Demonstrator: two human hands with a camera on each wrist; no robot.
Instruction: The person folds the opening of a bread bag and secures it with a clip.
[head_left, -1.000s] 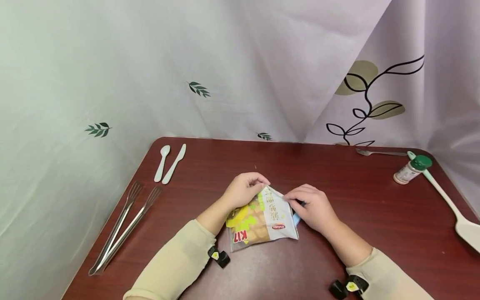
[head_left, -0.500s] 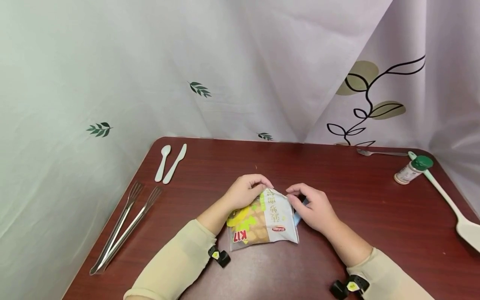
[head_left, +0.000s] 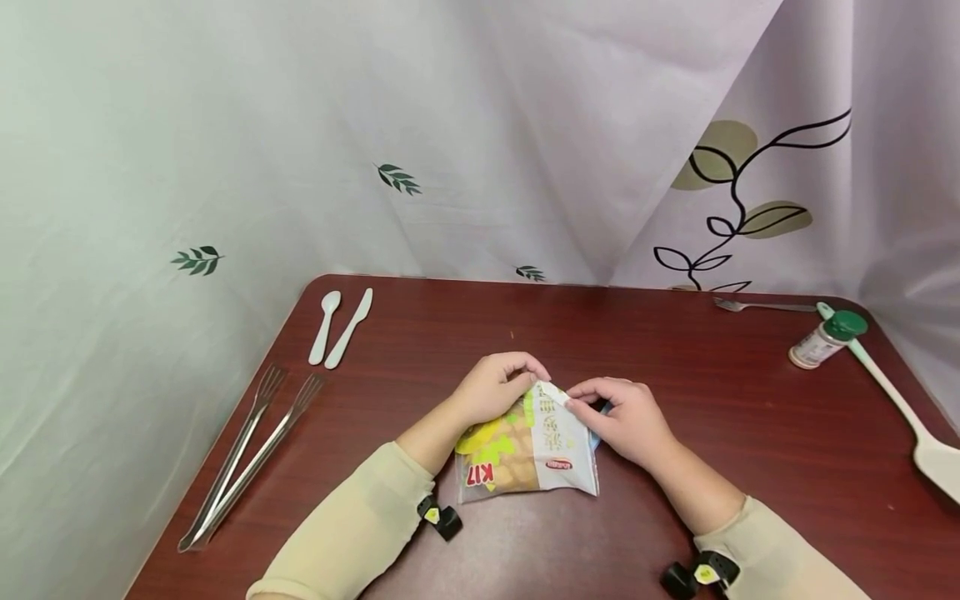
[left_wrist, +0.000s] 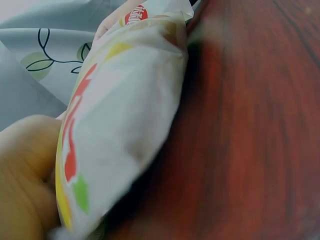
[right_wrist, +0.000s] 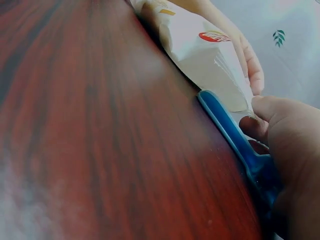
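Note:
A printed food packet (head_left: 510, 462), white and yellow with brown pieces showing through, lies at the table's middle. My left hand (head_left: 498, 387) holds its upper edge, the fingers bent over the top. On the packet's upper right corner, my right hand (head_left: 626, 417) pinches the white edge between thumb and fingers. A blue plastic object with a rounded, handle-like end (right_wrist: 227, 125) lies on the table below the right hand. The hand hides the rest of it, so its kind is unclear. In the left wrist view the packet (left_wrist: 120, 105) bulges beside the left thumb.
A white spoon (head_left: 324, 327), a white knife (head_left: 349, 329) and metal fork-ended tongs (head_left: 243, 462) lie on the left. At the right are a green-capped shaker (head_left: 825, 340), a metal fork (head_left: 765, 307) and a long white-handled spatula (head_left: 892, 400). A curtain hangs behind the table.
My right hand's fingers have parted slightly at the packet's edge, then closed on its corner again. My left hand has shifted slightly right and down, and the packet's top edge sits a little lower.

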